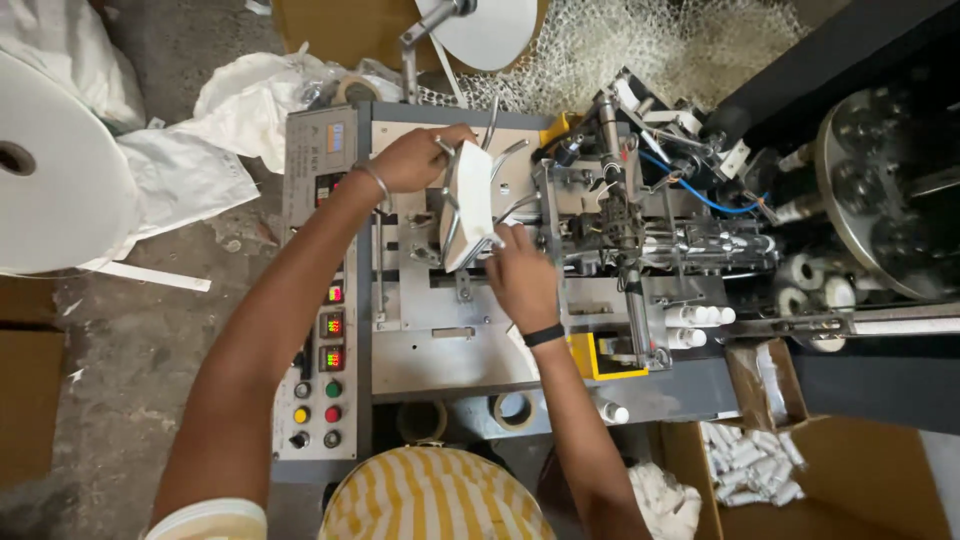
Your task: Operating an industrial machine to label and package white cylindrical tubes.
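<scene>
Matt white paper stack (468, 205) between bent bare-metal guide rods (497, 118), smooth grey painted machine deck (440, 360) (scuffed); glossy plastic buttons (333, 413) at its left edge; rough brown cardboard box (860, 480); thin metal bangle (378, 183)

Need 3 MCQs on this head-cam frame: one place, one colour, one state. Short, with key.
1. Where is the big white paper roll?
A. left of the machine
B. on the control panel
C. in the cardboard box

2. What colour is the band on the right wrist?
A. red
B. black
C. white

3. What are the two hands doing with the white paper stack?
A. both on it
B. only the left hand holds it
C. neither touches it

Key: 1 A, the roll sits at the left edge, apart from the machine. 2 B, the band is dark black. 3 A, left hand grips the stack's top, right hand its bottom.
</scene>
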